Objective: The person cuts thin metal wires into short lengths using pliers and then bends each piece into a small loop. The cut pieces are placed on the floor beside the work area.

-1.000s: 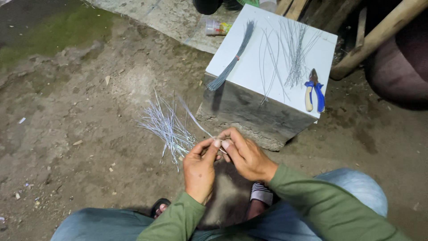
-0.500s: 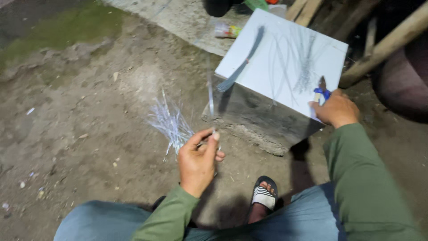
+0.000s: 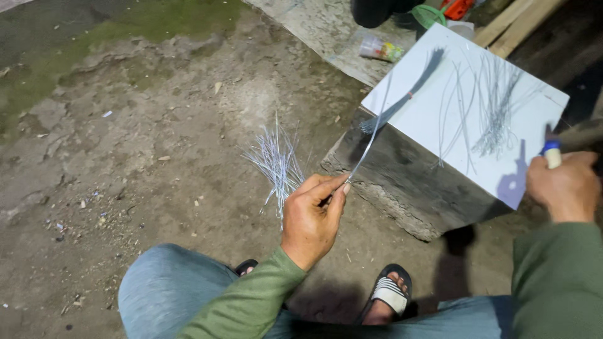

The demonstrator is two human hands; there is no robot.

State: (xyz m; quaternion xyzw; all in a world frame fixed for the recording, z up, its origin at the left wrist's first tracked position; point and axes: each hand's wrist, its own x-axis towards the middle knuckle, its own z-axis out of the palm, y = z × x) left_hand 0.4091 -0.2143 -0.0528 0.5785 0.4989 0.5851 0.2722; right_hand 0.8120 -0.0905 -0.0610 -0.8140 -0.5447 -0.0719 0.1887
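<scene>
My left hand (image 3: 311,220) pinches one thin silvery wire (image 3: 374,129) between thumb and fingers; the wire rises up and to the right over the block's edge. My right hand (image 3: 565,185) is closed around the blue-handled pliers (image 3: 551,152) at the right edge of a white tile (image 3: 440,113). The tile lies on a dark concrete block (image 3: 408,182). Several loose wires (image 3: 493,107) are spread on the tile. A fan-shaped bundle of cut wires (image 3: 276,163) lies on the dirt ground left of my left hand.
My knees in jeans and a sandalled foot (image 3: 389,295) are at the bottom. A plastic cup (image 3: 377,49) lies on a concrete slab behind the block. Wooden planks (image 3: 509,25) and an orange-green tool (image 3: 449,9) sit at the top right. Mossy ground lies at the upper left.
My hands came apart: the right reached to the tile and took the blue pliers, lifting them toward the tile's right edge. The left stayed low, holding one wire.
</scene>
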